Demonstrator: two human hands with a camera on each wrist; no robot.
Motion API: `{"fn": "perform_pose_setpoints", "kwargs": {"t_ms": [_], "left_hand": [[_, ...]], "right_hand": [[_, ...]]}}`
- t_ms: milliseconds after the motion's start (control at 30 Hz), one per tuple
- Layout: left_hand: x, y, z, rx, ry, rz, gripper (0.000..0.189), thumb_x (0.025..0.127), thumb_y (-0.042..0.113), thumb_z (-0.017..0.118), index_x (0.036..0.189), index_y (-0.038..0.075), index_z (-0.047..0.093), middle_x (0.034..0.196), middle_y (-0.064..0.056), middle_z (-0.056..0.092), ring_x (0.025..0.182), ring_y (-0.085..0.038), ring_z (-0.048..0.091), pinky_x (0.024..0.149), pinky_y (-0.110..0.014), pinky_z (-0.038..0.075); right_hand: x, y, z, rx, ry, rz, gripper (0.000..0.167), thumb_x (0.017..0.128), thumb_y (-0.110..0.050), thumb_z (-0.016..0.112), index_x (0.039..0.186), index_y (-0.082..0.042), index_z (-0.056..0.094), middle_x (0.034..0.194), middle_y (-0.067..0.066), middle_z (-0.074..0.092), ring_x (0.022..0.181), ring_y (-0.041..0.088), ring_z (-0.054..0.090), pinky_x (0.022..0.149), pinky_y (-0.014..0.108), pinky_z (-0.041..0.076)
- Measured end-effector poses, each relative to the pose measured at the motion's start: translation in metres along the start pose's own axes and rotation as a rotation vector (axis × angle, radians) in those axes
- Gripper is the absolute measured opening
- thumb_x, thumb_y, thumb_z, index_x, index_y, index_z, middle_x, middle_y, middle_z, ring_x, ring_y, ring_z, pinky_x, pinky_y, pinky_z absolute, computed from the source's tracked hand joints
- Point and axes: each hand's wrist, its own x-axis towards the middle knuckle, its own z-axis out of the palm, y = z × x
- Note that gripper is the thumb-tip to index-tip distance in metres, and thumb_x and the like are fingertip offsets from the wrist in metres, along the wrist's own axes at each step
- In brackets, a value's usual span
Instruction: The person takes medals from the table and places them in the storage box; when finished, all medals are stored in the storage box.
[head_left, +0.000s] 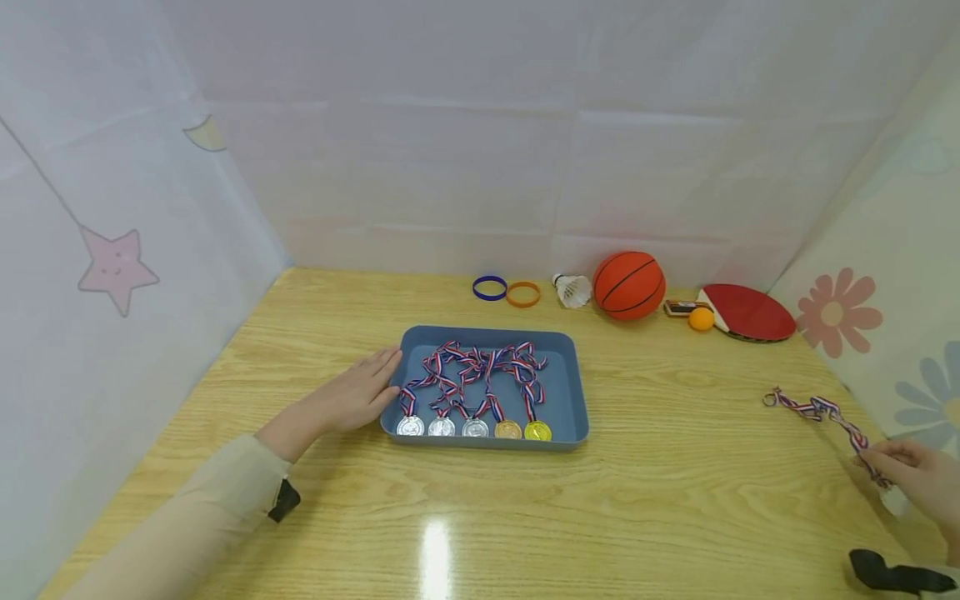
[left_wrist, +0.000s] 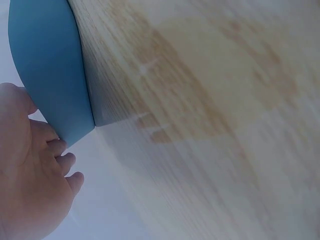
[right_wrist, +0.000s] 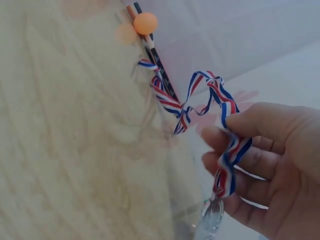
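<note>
My left hand (head_left: 363, 392) lies with straight fingers along the left side of a blue-grey tray (head_left: 487, 442). In the left wrist view its fingertips are at the wall of the tray (left_wrist: 47, 65). Inside the tray, along the near side, are three silver medals (head_left: 441, 427), a bronze-coloured medal (head_left: 507, 429) and a gold medal (head_left: 537, 431). Their striped ribbons (head_left: 491, 360) lie tangled behind them. Far to the right, my right hand (head_left: 915, 479) pinches the red, white and blue ribbon (right_wrist: 230, 150) of another medal. That silvery medal (right_wrist: 210, 220) hangs below the fingers.
Along the back stand a blue wristband (head_left: 490, 288), an orange wristband (head_left: 522, 294), a shuttlecock (head_left: 573, 291), a small basketball (head_left: 629, 286), an orange ball (head_left: 701, 319) and a red table tennis bat (head_left: 747, 312). Printed cloth walls (head_left: 450, 167) enclose the wooden table (head_left: 675, 500).
</note>
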Motion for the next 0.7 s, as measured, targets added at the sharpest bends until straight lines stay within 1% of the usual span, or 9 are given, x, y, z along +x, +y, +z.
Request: {"fn": "perform_pose_setpoints", "kwargs": {"t_ms": [100, 133, 167, 267, 333, 367, 433, 600, 700], "left_hand": [[0.000, 0.000, 0.000, -0.002, -0.002, 0.000, 0.057, 0.100, 0.025, 0.033, 0.142, -0.011, 0.017, 0.147, -0.026, 0.015, 0.134, -0.040, 0.013, 0.107, -0.051, 0.016], [-0.001, 0.000, -0.001, 0.000, -0.002, 0.000, 0.057, 0.100, 0.025, 0.033, 0.142, -0.011, 0.017, 0.147, -0.026, 0.016, 0.134, -0.040, 0.013, 0.107, -0.051, 0.016], [-0.001, 0.000, -0.001, -0.001, -0.001, 0.000, 0.057, 0.100, 0.025, 0.033, 0.142, -0.011, 0.017, 0.147, -0.026, 0.016, 0.134, -0.040, 0.013, 0.107, -0.051, 0.016], [-0.001, 0.001, -0.001, 0.000, -0.001, 0.001, 0.057, 0.100, 0.024, 0.034, 0.142, -0.011, 0.017, 0.147, -0.026, 0.016, 0.134, -0.040, 0.013, 0.107, -0.051, 0.016], [-0.002, 0.001, -0.001, 0.000, 0.000, 0.001, 0.057, 0.100, 0.024, 0.033, 0.142, -0.011, 0.017, 0.147, -0.026, 0.016, 0.134, -0.040, 0.013, 0.107, -0.051, 0.016], [-0.002, 0.002, -0.001, 0.000, 0.000, 0.001, 0.057, 0.100, 0.024, 0.034, 0.142, -0.011, 0.017, 0.147, -0.026, 0.016, 0.134, -0.040, 0.013, 0.107, -0.051, 0.016], [-0.002, 0.002, -0.002, 0.001, 0.001, 0.001, 0.057, 0.100, 0.024, 0.033, 0.141, -0.011, 0.017, 0.147, -0.026, 0.016, 0.134, -0.040, 0.013, 0.107, -0.051, 0.016], [-0.002, 0.002, -0.002, 0.003, 0.001, -0.002, 0.057, 0.100, 0.025, 0.033, 0.141, -0.011, 0.018, 0.147, -0.026, 0.016, 0.134, -0.040, 0.013, 0.107, -0.050, 0.016], [-0.002, 0.002, -0.002, 0.004, 0.000, -0.004, 0.057, 0.100, 0.025, 0.033, 0.142, -0.011, 0.017, 0.147, -0.026, 0.016, 0.134, -0.040, 0.014, 0.107, -0.050, 0.016]], "right_hand": [[0.006, 0.007, 0.001, 0.173, 0.026, -0.084, 0.010, 0.095, -0.018, 0.052, 0.101, -0.010, 0.054, 0.076, -0.009, 0.066, 0.061, 0.008, 0.060, 0.047, 0.025, 0.047], [0.007, 0.005, 0.001, 0.215, 0.035, -0.101, 0.011, 0.095, -0.016, 0.052, 0.106, -0.015, 0.054, 0.076, -0.013, 0.066, 0.062, 0.009, 0.061, 0.047, 0.025, 0.048], [0.007, 0.002, 0.001, 0.241, 0.040, -0.118, 0.018, 0.095, -0.015, 0.052, 0.111, -0.023, 0.054, 0.078, -0.015, 0.066, 0.063, 0.008, 0.062, 0.048, 0.024, 0.048], [0.003, -0.024, -0.001, 0.344, 0.036, -0.178, 0.039, 0.095, -0.008, 0.051, 0.125, -0.033, 0.048, 0.084, -0.016, 0.066, 0.062, 0.009, 0.061, 0.049, 0.021, 0.048], [-0.001, -0.046, -0.002, 0.414, 0.019, -0.217, 0.043, 0.095, -0.004, 0.049, 0.129, -0.030, 0.049, 0.086, -0.014, 0.066, 0.063, 0.011, 0.061, 0.051, 0.020, 0.048], [-0.003, -0.055, -0.002, 0.441, 0.017, -0.237, 0.043, 0.094, -0.002, 0.049, 0.127, -0.030, 0.051, 0.087, -0.014, 0.066, 0.062, 0.010, 0.060, 0.052, 0.019, 0.048], [-0.004, -0.072, -0.002, 0.490, 0.007, -0.255, 0.039, 0.094, 0.000, 0.048, 0.122, -0.026, 0.057, 0.088, -0.013, 0.065, 0.063, 0.009, 0.060, 0.053, 0.017, 0.048], [-0.001, -0.098, -0.001, 0.440, 0.033, -0.202, 0.026, 0.096, -0.009, 0.049, 0.112, -0.022, 0.064, 0.094, -0.016, 0.059, 0.069, 0.004, 0.057, 0.058, 0.014, 0.047], [0.003, -0.111, -0.001, 0.413, 0.053, -0.185, 0.024, 0.096, -0.014, 0.050, 0.115, -0.020, 0.062, 0.101, -0.018, 0.056, 0.074, 0.001, 0.055, 0.060, 0.012, 0.047]]}}
